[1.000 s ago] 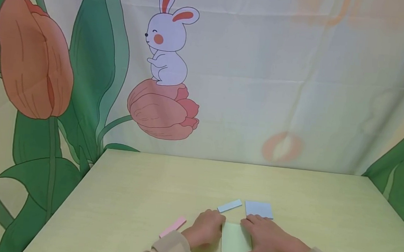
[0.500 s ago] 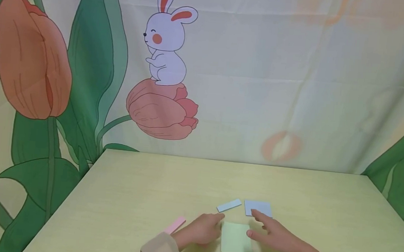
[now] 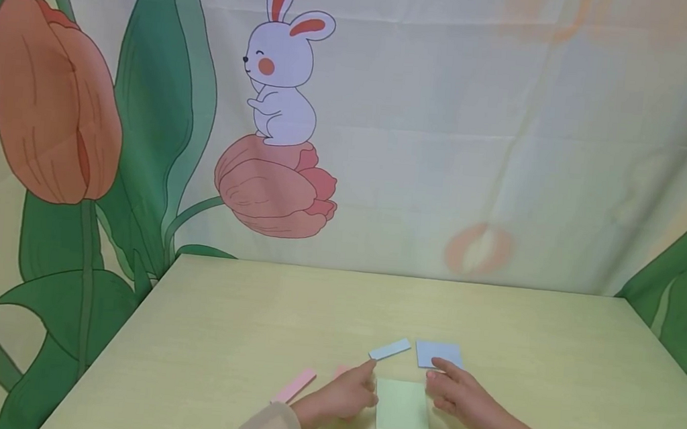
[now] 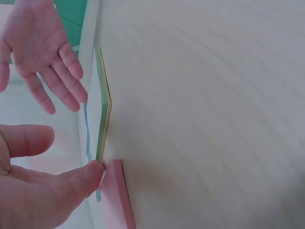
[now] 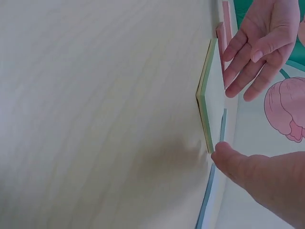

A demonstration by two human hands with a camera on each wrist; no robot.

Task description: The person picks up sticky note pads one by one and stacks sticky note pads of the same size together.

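Note:
A square pale green sticky note pad (image 3: 403,408) lies flat on the table; its edge shows a green layer over a yellow one in both wrist views. My left hand (image 3: 344,393) is at its left side, forefinger extended toward the light blue strip pad (image 3: 390,349), holding nothing. A pink pad (image 4: 116,195) lies beside the left fingertips, mostly hidden by that hand in the head view. To the right of the green pad, my right hand (image 3: 465,399) hovers with loosely bent fingers and nothing in them. Its forefinger overlaps the blue pad (image 3: 437,350) behind.
A narrow pink strip pad (image 3: 295,386) lies left of the left hand, near the sleeve. The pale wooden table (image 3: 288,304) ends at a curtain (image 3: 409,145) printed with tulips and a rabbit.
The right hand has come off the green pad's right edge and drawn slightly rightward. The left hand has shifted a little, showing a pink pad corner behind it. The green pad stays almost in place.

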